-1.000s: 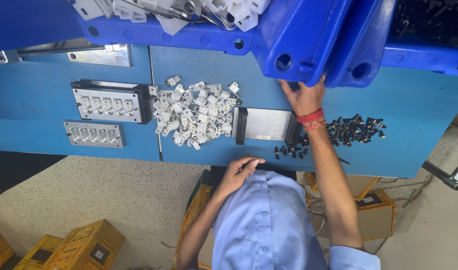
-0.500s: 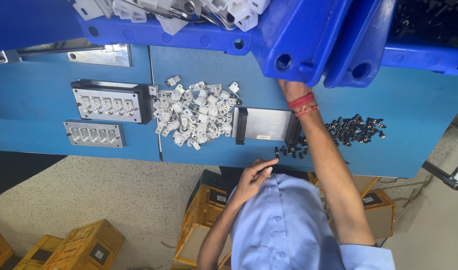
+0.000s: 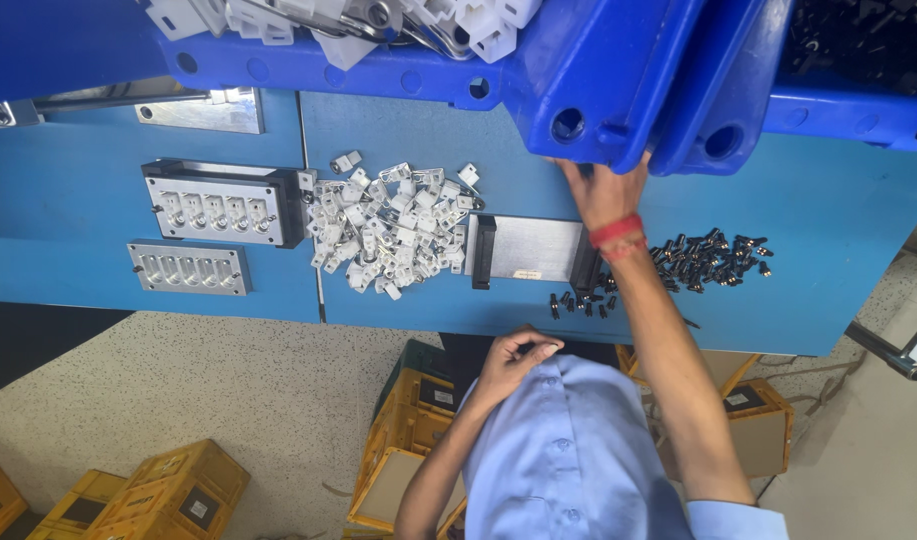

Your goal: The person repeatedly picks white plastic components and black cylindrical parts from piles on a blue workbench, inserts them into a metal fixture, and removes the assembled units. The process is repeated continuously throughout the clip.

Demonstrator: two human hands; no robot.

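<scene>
The right hand [image 3: 600,192] is stretched forward and lies against the lower edge of a blue bin [image 3: 598,60]. Its fingertips go under the rim, so I cannot tell if they really grasp it or only press on it. A red band [image 3: 616,234] sits on this wrist. The left hand [image 3: 511,358] is near the chest, away from the table [image 3: 838,200]. Its fingers are curled loosely, and I cannot tell if something small is inside.

The bin stands tilted over the far side of the table, and white parts [image 3: 458,18] reach up to its edge. In my judgement the bin is heavy and full, so the hand needs a firm hold on the rim and a slow move, or parts can spill out.

Just under the right wrist lies a metal plate [image 3: 533,250] with dark ends. Black pins [image 3: 708,258] are scattered beside it. Left of the plate is a white pile [image 3: 388,230] of small pieces, then a block [image 3: 223,205] with a row of holes and a flat strip [image 3: 188,268] near it. Yellow crates [image 3: 178,490] stand on the floor.
</scene>
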